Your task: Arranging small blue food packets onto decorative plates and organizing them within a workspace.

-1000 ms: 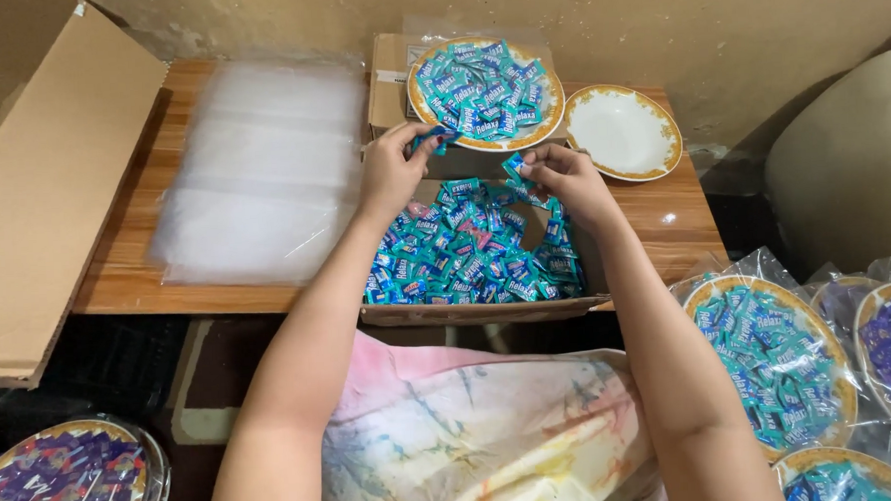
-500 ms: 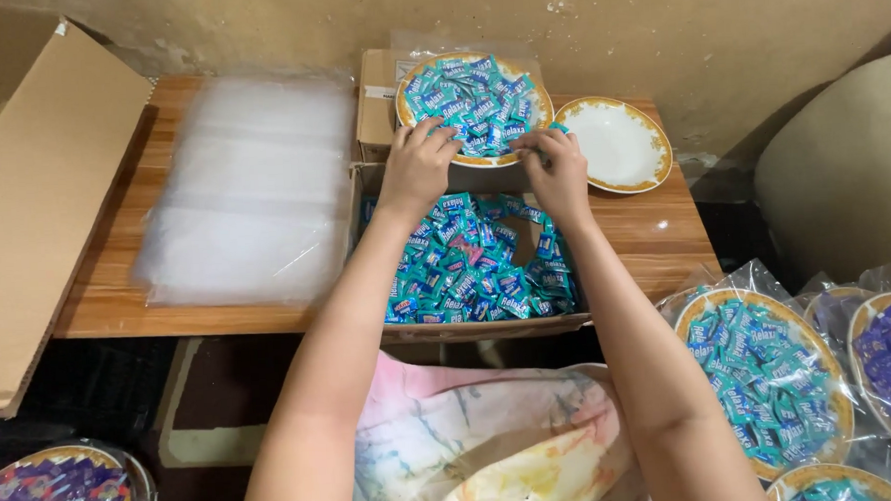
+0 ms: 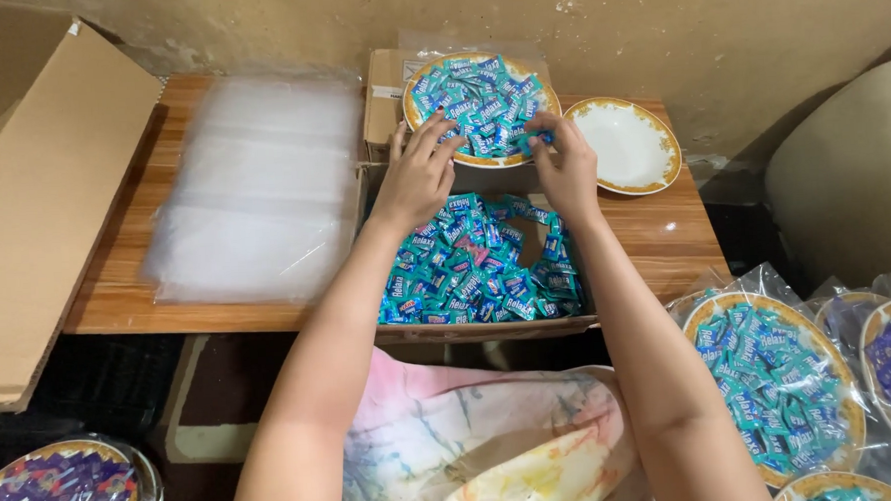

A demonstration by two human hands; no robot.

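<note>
Blue-wrapped candies fill the round gold-rimmed plate (image 3: 481,104). Both hands have moved up from the cardboard box (image 3: 476,264): left hand (image 3: 420,171) spread empty, right hand (image 3: 562,165) pinching one candy (image 3: 544,136).

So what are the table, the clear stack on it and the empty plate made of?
Table: looks like varnished wood, brown grain showing. Clear stack: apparently thin plastic bags or sheets, glossy and see-through. Empty plate: white with a gold rim, glossy; ceramic or melamine, can't tell.

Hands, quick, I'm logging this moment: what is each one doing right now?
Left hand: open, fingers spread on the near edge of the candy-filled plate, gripping nothing.
Right hand: fingertips pinching blue candy wrappers at the plate's rim.
</note>
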